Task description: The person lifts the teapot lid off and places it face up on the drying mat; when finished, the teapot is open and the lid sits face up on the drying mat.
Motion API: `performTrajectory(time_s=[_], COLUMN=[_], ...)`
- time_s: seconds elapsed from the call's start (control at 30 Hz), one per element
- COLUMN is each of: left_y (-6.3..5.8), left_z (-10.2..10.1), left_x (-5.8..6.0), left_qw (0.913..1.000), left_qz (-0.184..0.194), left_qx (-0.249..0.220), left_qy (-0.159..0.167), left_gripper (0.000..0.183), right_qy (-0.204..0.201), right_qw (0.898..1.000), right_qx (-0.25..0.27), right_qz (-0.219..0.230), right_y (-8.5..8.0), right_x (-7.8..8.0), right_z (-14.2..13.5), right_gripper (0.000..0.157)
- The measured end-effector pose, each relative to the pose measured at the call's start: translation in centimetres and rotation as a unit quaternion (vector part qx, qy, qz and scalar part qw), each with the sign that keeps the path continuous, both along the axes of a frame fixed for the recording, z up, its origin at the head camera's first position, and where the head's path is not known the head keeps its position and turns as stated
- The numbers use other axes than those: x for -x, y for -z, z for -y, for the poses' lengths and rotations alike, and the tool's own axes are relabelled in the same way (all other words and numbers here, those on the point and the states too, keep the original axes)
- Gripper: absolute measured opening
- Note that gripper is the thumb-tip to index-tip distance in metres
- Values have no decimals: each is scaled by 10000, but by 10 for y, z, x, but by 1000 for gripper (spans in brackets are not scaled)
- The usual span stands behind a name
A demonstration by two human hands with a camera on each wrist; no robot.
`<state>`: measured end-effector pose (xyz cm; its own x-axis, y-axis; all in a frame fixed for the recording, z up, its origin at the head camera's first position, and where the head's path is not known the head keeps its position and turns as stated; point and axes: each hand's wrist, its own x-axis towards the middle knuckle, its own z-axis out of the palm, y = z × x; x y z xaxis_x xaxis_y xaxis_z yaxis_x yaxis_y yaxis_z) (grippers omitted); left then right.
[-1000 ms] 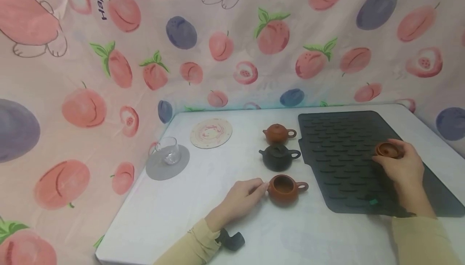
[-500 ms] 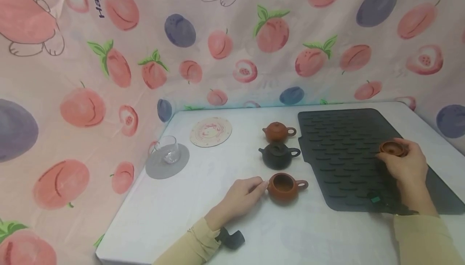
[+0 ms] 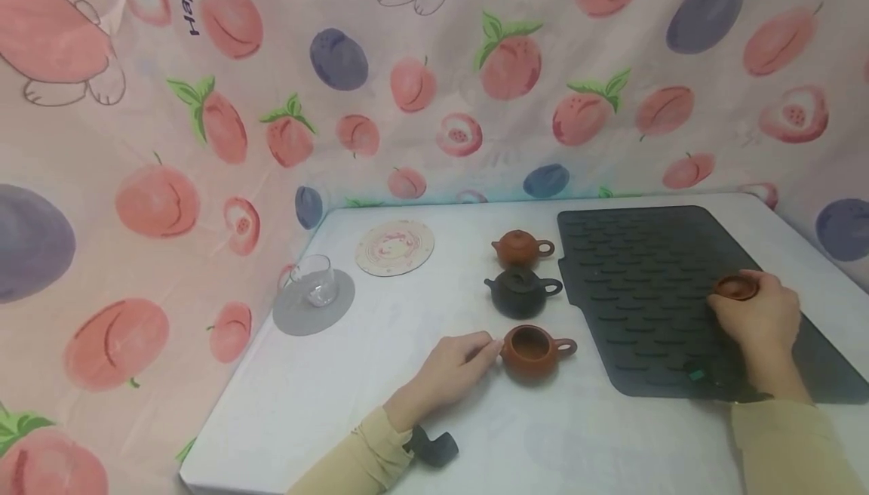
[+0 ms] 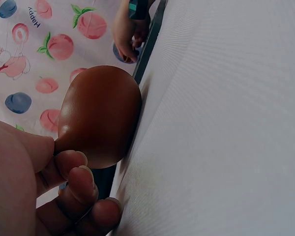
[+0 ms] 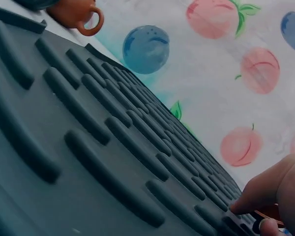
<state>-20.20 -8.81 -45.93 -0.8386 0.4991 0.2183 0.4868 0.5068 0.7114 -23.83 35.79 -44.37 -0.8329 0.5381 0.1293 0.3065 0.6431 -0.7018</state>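
Where its fingers (image 3: 762, 280) curl, the right hand (image 3: 762, 321) seemingly grips a lid (image 3: 736, 288).

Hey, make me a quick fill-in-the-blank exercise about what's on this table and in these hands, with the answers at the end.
The left hand pinches the open brown teapot by its ____. The small round piece in the right hand is ____. The glass cup stands on a round ____ mat. The table bears ____ teapots in all, including the black teapot.

Missing words: spout; brown; grey; three.
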Motion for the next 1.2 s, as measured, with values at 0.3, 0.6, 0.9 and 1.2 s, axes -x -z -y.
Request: performTrajectory(time_s=[0.3,0.6,0.9,1.2], left_y=[2,1,2,2], left_z=[0,1,0,0], left_x=[1,0,0,0], left_qw=[9999,9999,9999,10000], left_qz=[-105,-136,-104,-4], left_qx=[2,-30,-63,-57], left_qy=[37,46,54,36], left_gripper=[36,36,36,38], right_qy=[-227,-152,-167,-161], right_qw=[9990,9988,9987,9988], right_qx=[-253,-166,-112,-42], right_qz=[284,444,461,451], right_y=[3,1,0,1], right_x=[1,3,2,2], right_z=[5,13,15,14], right_gripper=[66,71,72,75])
